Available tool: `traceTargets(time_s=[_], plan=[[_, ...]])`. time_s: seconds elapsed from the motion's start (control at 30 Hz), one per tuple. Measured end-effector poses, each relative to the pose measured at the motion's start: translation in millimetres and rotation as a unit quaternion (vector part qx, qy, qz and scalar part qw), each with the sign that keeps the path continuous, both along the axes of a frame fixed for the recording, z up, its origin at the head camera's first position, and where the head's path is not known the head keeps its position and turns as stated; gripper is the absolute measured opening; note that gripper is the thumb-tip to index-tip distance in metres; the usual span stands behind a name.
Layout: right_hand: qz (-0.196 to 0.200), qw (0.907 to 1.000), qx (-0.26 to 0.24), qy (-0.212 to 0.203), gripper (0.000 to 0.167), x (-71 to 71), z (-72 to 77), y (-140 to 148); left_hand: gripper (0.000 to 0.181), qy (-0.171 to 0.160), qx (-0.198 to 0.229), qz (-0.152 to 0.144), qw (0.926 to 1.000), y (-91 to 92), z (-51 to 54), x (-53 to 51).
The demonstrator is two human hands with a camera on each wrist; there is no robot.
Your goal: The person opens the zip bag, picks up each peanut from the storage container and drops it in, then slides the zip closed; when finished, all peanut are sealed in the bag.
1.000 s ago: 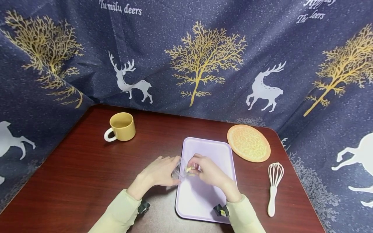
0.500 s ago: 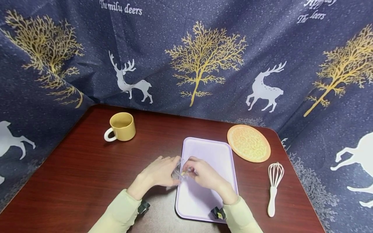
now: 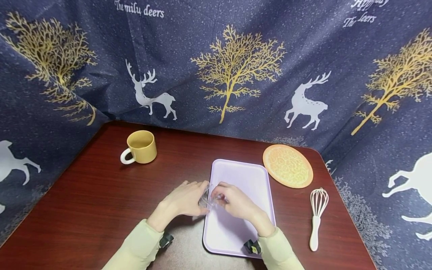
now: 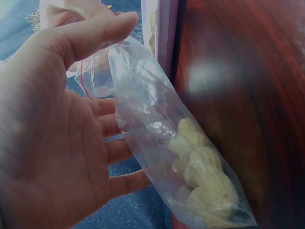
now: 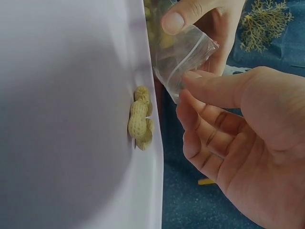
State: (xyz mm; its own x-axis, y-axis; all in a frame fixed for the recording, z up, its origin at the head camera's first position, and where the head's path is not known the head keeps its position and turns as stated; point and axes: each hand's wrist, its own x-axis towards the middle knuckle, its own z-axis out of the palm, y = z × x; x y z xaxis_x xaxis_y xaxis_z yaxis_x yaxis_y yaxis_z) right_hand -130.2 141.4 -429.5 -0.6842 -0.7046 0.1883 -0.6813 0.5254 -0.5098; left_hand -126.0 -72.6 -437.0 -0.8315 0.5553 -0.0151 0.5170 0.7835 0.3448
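Zip-lock bag, clear, unshelled peanuts inside; location: over the table, beside the lilac tray. Left hand: fingers gripping bag. Right hand: fingers pinching its mouth. Loose peanuts: on tray.

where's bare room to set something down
Bare: dark red wooden table left of the left hand, nearer than the yellow white-handled mug; far end of the lilac rectangular tray. Crowded: the tray's left edge, where the right hand meets the clear plastic bag, tan peanuts close by.

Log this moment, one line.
left hand: holds clear plastic zip bag, tan peanuts inside; right hand: at zip end; lilac rectangular tray: loose peanuts
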Motion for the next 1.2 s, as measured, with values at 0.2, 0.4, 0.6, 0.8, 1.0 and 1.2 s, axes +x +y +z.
traceTargets(time_s=[0.2, 0.4, 0.6, 0.8, 1.0, 1.2], plan=[[-0.006, 0.9998, -0.012, -0.016, 0.021, -2.3, 0.2, 3, 0.061, -0.003, 0.0, 0.002, 1.0, 0.4, 0.1, 0.0], [-0.014, 0.9987, -0.041, -0.027, 0.017, -7.0, 0.8, 12, 0.06, -0.001, 0.0, 0.0, 1.0, 0.7, 0.0, 0.0], [-0.039, 0.9972, -0.053, -0.035, 0.013, -14.9, -2.6, 21, 0.06, 0.005, -0.004, 0.0, 1.0, 0.0, 0.7, 0.3], [-0.051, 0.9966, -0.047, -0.044, 0.014, -20.2, -10.8, 25, 0.059, 0.004, 0.0, -0.001, 1.0, -0.7, 3.1, 1.6], [-0.058, 0.9961, -0.026, -0.061, 0.015, -22.7, -18.6, 27, 0.058, 0.002, -0.001, 0.0, 1.0, 0.1, 2.8, 1.3], [-0.061, 0.9965, -0.013, -0.056, 0.012, -24.3, -23.2, 26, 0.057, 0.001, -0.001, 0.001, 1.0, 0.5, 2.4, -0.3]])
